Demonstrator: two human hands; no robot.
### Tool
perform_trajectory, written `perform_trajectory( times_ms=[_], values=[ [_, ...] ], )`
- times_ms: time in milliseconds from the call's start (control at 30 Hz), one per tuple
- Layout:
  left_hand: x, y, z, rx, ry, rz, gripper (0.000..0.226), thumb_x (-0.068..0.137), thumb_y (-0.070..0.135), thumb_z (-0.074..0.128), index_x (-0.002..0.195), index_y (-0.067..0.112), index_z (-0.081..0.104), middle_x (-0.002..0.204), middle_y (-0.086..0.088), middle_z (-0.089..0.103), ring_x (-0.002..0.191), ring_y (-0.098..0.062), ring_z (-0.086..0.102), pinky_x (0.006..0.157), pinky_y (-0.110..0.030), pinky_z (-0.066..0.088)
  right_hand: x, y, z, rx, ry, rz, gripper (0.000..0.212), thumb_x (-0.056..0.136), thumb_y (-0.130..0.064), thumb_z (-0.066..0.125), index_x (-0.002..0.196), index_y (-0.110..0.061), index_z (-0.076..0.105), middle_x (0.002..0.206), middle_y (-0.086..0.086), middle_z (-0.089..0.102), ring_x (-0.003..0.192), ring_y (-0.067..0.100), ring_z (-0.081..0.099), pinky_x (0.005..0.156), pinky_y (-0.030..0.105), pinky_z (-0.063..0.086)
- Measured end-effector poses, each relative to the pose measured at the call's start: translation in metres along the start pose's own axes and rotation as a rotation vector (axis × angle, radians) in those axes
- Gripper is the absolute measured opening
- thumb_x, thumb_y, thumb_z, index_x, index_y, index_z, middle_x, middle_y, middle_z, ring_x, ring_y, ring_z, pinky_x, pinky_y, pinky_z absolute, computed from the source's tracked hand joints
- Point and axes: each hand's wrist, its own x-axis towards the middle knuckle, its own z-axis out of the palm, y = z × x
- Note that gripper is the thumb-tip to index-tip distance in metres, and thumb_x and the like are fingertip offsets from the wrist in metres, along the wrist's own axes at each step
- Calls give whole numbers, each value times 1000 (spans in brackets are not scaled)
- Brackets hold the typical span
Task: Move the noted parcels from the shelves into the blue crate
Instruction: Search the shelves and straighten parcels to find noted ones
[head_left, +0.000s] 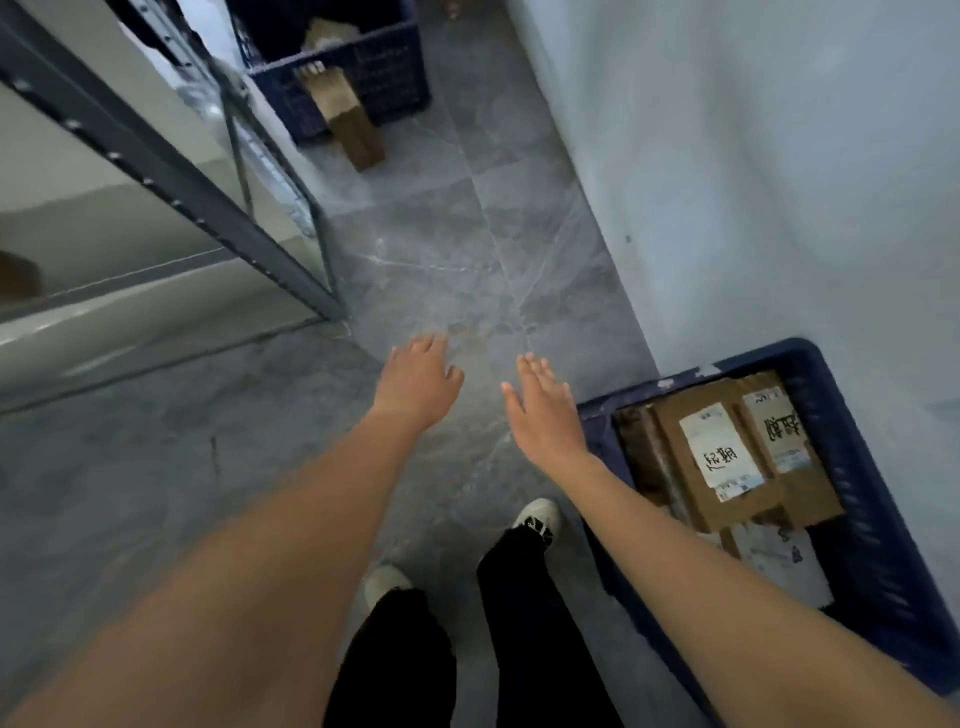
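Observation:
A blue crate (878, 525) stands on the floor at the lower right against the wall. Inside it lie cardboard parcels, among them one with a white handwritten label (719, 452) and a second labelled one (779, 431) beside it. My left hand (418, 382) and my right hand (543, 410) are stretched out over the bare floor, both empty with fingers apart. The right hand hovers just left of the crate's near corner. Grey metal shelves (171, 171) fill the left side.
A second blue crate (384, 67) stands farther down the aisle, with a brown cardboard box (345, 119) leaning against its front. The white wall (753, 182) closes the right side. My legs and white shoes (537, 519) are below, on the grey tiled floor.

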Motion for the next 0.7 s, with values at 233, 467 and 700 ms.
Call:
perform_trajectory(
  times_ms=[233, 467, 700],
  values=[
    [-66, -149, -39, -114, 71, -180, 58, 99, 33, 43, 148, 5, 29, 157, -15, 26, 146, -28, 20, 117, -40, 15, 0, -130, 42, -334, -93, -222, 58, 105, -37, 32, 153, -7, 22, 160, 10, 23, 148, 24, 19, 119, 44, 19],
    [-158, -288, -62, -215, 111, -311, 63, 100, 36, 40, 152, 6, 21, 159, -13, 20, 147, -28, 19, 118, -39, 18, -22, -269, 100, -468, -185, -292, 61, 104, -42, 30, 152, -7, 22, 161, 12, 21, 148, 25, 18, 119, 45, 18],
    [-245, -427, -102, -278, 181, -529, 59, 97, 37, 44, 147, 8, 34, 150, -14, 38, 137, -31, 35, 112, -39, 29, -27, -383, 155, -537, -259, -361, 67, 102, -50, 28, 153, -7, 21, 161, 12, 19, 148, 26, 18, 119, 48, 17]
  ],
)
